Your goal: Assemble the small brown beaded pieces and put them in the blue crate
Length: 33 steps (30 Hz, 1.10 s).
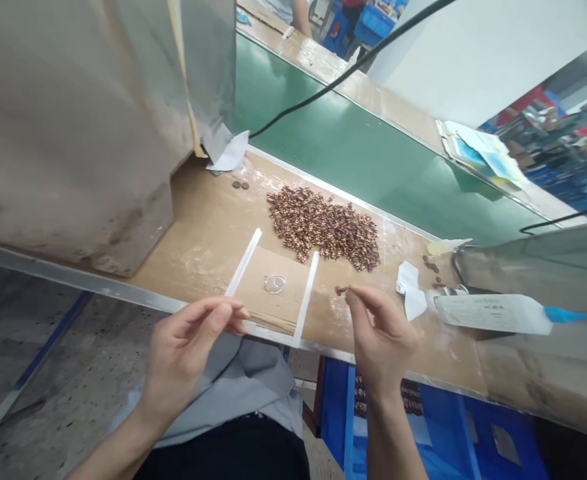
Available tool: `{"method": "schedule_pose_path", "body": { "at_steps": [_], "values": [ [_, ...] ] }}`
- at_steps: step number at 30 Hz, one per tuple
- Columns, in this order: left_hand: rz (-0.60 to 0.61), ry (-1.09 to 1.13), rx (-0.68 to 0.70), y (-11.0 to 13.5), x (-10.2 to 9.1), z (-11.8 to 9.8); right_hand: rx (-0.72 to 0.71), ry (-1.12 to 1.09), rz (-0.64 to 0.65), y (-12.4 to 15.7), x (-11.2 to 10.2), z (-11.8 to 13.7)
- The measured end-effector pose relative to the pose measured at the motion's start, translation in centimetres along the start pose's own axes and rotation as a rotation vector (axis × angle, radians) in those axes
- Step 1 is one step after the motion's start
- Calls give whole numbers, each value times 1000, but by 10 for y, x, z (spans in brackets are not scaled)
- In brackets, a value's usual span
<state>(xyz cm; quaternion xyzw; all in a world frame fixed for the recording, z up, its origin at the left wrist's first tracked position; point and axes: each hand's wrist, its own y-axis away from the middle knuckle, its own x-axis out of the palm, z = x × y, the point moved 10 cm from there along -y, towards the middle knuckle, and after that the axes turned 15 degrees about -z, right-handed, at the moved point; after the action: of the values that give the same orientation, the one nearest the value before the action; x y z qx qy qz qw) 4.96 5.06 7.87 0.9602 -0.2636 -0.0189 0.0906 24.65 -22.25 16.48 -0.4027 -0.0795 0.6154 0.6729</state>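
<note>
Our L hand, lower left of frame, has fingers curled to thumb; R hand, lower centre-right, pinches thumb & index.

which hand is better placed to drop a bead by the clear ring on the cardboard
Probably the right hand: its fingertips pinch brown beads just beside the cardboard, while the left hand shows nothing held.

Beads on bench, behind cardboard btwn strips.
</note>
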Motion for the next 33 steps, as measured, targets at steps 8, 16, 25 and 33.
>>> {"method": "schedule_pose_path", "body": {
  "at_steps": [8, 16, 25, 33],
  "values": [
    [-139, -212, 79, -10, -14, 6, -203, 282, -42, 1, -44, -87],
    [-212, -294, 151, -8, -16, 5, -223, 287, -51, 9, -41, -94],
    [-214, -294, 118, -10, -15, 3, -160, 302, -46, 13, -42, -98],
    [-181, -302, 6, -6, -17, 0, -122, 358, -166, -52, -62, -131]
  ]
}}
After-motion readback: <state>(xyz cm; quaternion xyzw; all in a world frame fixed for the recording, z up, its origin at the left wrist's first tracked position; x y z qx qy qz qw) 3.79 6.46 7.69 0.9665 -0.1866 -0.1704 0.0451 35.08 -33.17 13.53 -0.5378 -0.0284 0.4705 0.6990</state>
